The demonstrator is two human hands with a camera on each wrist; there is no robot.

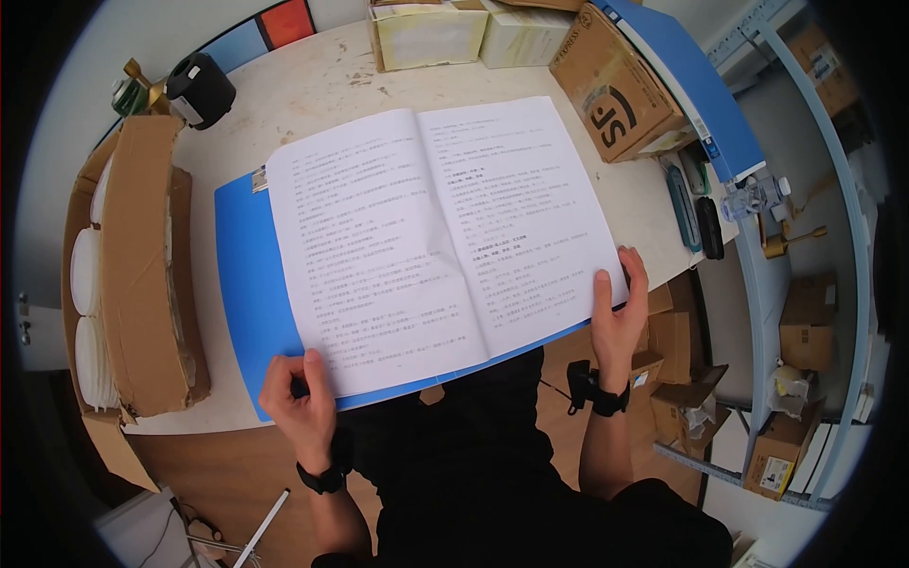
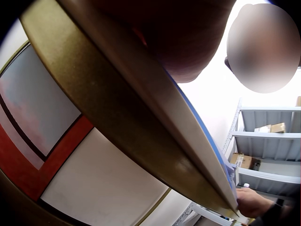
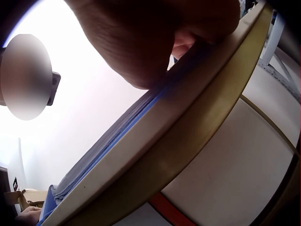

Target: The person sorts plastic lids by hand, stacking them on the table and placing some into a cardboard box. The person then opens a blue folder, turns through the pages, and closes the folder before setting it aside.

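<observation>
An open booklet of printed white pages (image 1: pixel 369 256) lies over a blue folder (image 1: pixel 248 284) on the table, its lower edge near the table's front edge. My left hand (image 1: pixel 301 402) rests at the lower left corner, thumb on the page margin and fingers loosely bent over the folder. At the lower right corner, the thumb of my right hand (image 1: pixel 620 322) touches the page edge while the fingers lie just outside it. Seen from low down, the left hand (image 2: pixel 174 37) and right hand (image 3: pixel 155 37) sit above the table edge; their fingertips are mostly hidden.
A cardboard box with white rolls (image 1: pixel 156 275) stands left, a black cylindrical object (image 1: pixel 201 90) behind it. Boxes (image 1: pixel 620 85) and a blue binder (image 1: pixel 682 76) stand back right, near dark cases (image 1: pixel 708 227) and a clear bottle (image 1: pixel 757 199). Shelving (image 1: pixel 757 312) is at right.
</observation>
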